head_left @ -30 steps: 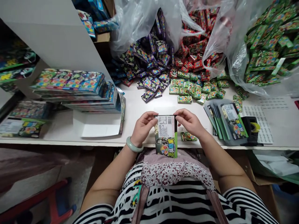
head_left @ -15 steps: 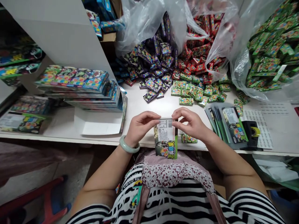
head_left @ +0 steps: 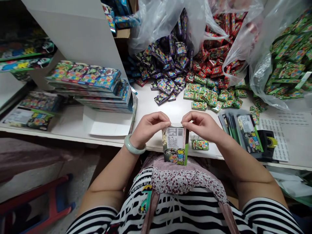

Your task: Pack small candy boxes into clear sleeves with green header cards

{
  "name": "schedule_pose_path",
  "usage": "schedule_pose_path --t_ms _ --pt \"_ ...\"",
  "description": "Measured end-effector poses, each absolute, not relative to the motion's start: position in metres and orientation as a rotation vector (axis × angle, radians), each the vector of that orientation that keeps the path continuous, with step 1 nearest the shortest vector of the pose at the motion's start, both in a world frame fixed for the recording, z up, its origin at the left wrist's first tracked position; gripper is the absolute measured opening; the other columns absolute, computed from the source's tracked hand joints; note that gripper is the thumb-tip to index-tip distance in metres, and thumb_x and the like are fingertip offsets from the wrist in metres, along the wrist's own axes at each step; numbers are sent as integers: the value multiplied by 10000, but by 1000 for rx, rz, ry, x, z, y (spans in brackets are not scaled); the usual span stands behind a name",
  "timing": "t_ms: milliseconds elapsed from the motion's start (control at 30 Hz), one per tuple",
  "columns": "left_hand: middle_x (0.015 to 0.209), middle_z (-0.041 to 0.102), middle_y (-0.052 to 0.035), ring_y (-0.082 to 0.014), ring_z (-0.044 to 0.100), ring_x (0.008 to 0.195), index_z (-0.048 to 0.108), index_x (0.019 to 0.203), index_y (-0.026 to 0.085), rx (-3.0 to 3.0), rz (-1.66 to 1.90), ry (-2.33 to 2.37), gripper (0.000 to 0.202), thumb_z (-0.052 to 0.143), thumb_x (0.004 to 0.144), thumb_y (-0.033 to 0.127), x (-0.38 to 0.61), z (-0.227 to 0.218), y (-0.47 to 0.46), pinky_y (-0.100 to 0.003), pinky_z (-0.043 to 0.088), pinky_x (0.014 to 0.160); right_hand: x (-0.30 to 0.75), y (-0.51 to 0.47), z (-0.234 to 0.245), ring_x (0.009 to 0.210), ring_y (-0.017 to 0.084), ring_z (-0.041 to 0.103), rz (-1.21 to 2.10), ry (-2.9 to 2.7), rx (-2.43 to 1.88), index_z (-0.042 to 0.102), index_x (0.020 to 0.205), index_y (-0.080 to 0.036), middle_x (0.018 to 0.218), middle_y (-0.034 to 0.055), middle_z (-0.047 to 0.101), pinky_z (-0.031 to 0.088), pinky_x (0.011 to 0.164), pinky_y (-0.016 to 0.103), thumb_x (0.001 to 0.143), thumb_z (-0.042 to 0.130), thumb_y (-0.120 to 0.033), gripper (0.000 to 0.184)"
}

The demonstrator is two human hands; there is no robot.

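A flat candy packet (head_left: 175, 146) with a white barcode label and colourful lettering hangs upright at the table's front edge. My left hand (head_left: 151, 127) pinches its top left corner between thumb and forefinger, and a pale green bangle sits on that wrist. At the top right corner, my right hand (head_left: 202, 126) pinches in the same way. A thin, clear strip shows between the two sets of fingertips, above the printed part. Just right of the packet, a small green candy box (head_left: 200, 144) lies on the table.
Piles of purple boxes (head_left: 168, 65), red boxes (head_left: 216, 61) and green boxes (head_left: 212, 97) spill from clear plastic bags at the back. Stacked multi-packs (head_left: 90, 78) stand in a white carton at left. Printed sleeves (head_left: 250, 133) and a tape dispenser (head_left: 268, 143) lie at right.
The view has shifted a little, so the table's contents appear further right. My fingertips have risen slightly off the printed top edge, and more of the clear strip shows between them.
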State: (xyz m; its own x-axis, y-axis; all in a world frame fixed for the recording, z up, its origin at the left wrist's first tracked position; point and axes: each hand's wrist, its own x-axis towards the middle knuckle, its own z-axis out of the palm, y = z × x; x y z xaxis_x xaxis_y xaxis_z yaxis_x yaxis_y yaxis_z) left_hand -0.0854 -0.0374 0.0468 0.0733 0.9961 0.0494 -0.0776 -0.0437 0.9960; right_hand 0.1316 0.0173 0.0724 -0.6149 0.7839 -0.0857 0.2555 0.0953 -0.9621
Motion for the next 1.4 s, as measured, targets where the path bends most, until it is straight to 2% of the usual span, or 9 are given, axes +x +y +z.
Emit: schedule_pose_path --t_ms 133,333,500,733,833,967,1067,1200,1400 --pt "879 700 -72 -165 654 844 749 820 194 1412 1173 1032 82 727 837 272 -94 46 -45 -302 529 756 139 5 73 885 158 631 1373 -2038 -904 654 876 -206 970 57 684 526 693 292 832 687 -317 124" --pt "861 679 -42 -152 641 817 723 907 217 1261 1299 1028 133 777 796 267 -81 37 -50 -282 539 732 143 -8 58 899 153 616 1240 -1980 -865 619 868 -227 983 46 660 530 738 323 885 627 -289 65" --pt "884 690 -62 -177 651 880 722 831 206 1260 1280 1029 118 751 822 321 -72 39 -50 -329 556 807 143 -10 45 945 161 622 1348 -1809 -975 620 957 -218 1021 51 657 537 782 332 856 656 -318 147" --pt "896 713 -51 -170 669 880 702 839 198 1239 1292 1106 122 777 790 279 -68 29 -45 -313 561 800 139 -11 37 970 161 615 1399 -1730 -985 614 951 -209 1035 53 651 529 815 324 852 639 -323 153" --pt "900 732 -45 -179 681 868 709 846 201 1248 1282 1177 122 781 786 280 -71 22 -43 -311 567 770 161 -1 38 1026 170 611 1431 -1703 -987 616 1044 -213 1112 60 643 525 816 313 835 655 -327 242" --pt "867 722 -14 -150 662 833 709 830 210 1212 1374 1221 101 794 779 228 -78 9 -40 -265 551 736 220 10 32 875 156 614 1189 -1756 -1281 654 968 -203 972 41 666 489 787 317 856 638 -317 161" --pt "873 728 8 -133 651 835 705 835 210 1184 1389 1207 101 793 786 203 -80 0 -37 -251 538 734 252 6 21 738 132 580 1048 -2057 -1535 691 899 -187 912 32 650 455 765 312 837 663 -209 72" --pt "869 733 4 -123 653 831 702 837 195 1199 1379 1218 116 799 773 193 -78 -1 -34 -246 530 741 265 -2 1 760 136 579 923 -2321 -1785 711 993 -172 1059 69 635 434 792 301 798 709 -139 198" --pt "843 733 -10 -112 670 800 699 810 183 1206 1404 1254 134 789 719 144 -74 3 -32 -226 524 725 267 4 -21 840 157 613 807 -2343 -1941 714 938 -165 1009 70 672 417 768 260 886 611 -166 115"
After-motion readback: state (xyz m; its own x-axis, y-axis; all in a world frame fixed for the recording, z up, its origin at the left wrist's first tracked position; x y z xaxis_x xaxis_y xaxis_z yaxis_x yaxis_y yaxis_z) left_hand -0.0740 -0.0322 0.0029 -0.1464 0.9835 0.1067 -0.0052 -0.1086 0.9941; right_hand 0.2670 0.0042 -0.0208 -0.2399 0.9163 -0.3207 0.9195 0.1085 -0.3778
